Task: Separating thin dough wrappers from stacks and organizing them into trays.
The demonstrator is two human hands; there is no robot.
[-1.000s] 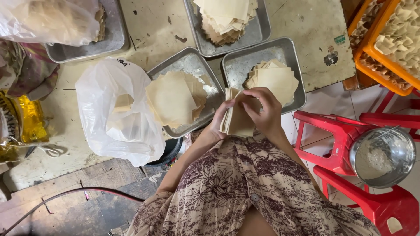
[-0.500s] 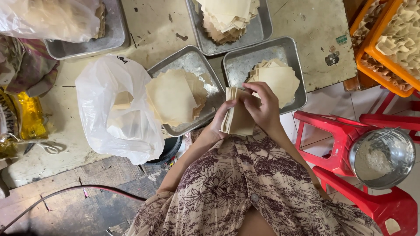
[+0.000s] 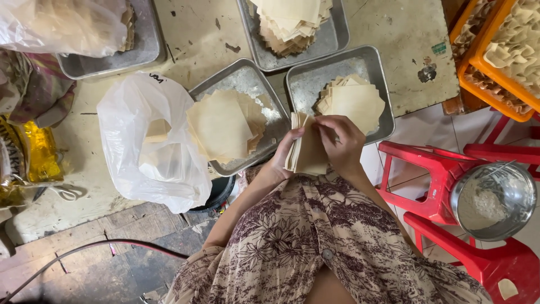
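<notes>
Head view: both hands, left [image 3: 281,160] and right [image 3: 340,143], pinch a wrapper stack [image 3: 306,152] just below the near tray [image 3: 374,67], which holds few wrappers; fuller piles lie beyond it.

A worn, stained tabletop [image 3: 394,39] is seen under soft daylight. Pale floor tiles [image 3: 450,129] lie at right — dark wooden boards [image 3: 84,264] at left. Red plastic stools [image 3: 433,186] stand alongside.

The person wears a loose, short-sleeved garment [image 3: 332,247] of pale beige cloth printed all over with dark maroon flowers and leaves. Both forearms below the sleeves are bare, without rings or bracelets.
</notes>
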